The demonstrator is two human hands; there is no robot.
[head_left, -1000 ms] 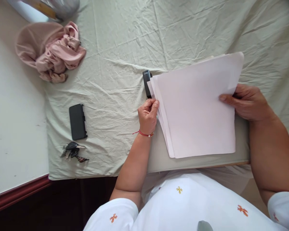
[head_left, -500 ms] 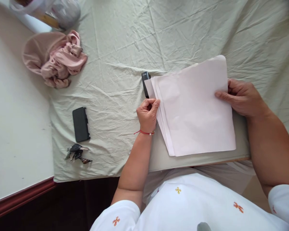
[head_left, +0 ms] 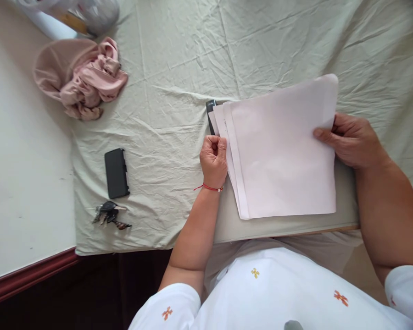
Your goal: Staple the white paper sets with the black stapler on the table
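Observation:
Several white paper sheets [head_left: 282, 151] lie fanned in a loose stack above the table's near edge, their left edges stepped. My left hand [head_left: 214, 158], with a red string at the wrist, is closed in a pinch at the stack's left edge. On the other side, my right hand [head_left: 354, 140] grips the right edge, thumb on top and fingers underneath. A black stapler-like object [head_left: 210, 106] pokes out behind the upper left corner of the sheets; most of it is covered.
To the left, a black phone [head_left: 116, 173] and a bunch of keys [head_left: 110, 214] rest on the pale green tablecloth [head_left: 165, 160]. Farther back are a crumpled pink cloth [head_left: 86, 80] and a plastic bag [head_left: 99, 16] by the wall.
The top sheet's upper right corner has shifted right and up with my right hand. My left hand has moved slightly up and right, and more of the dark object is covered.

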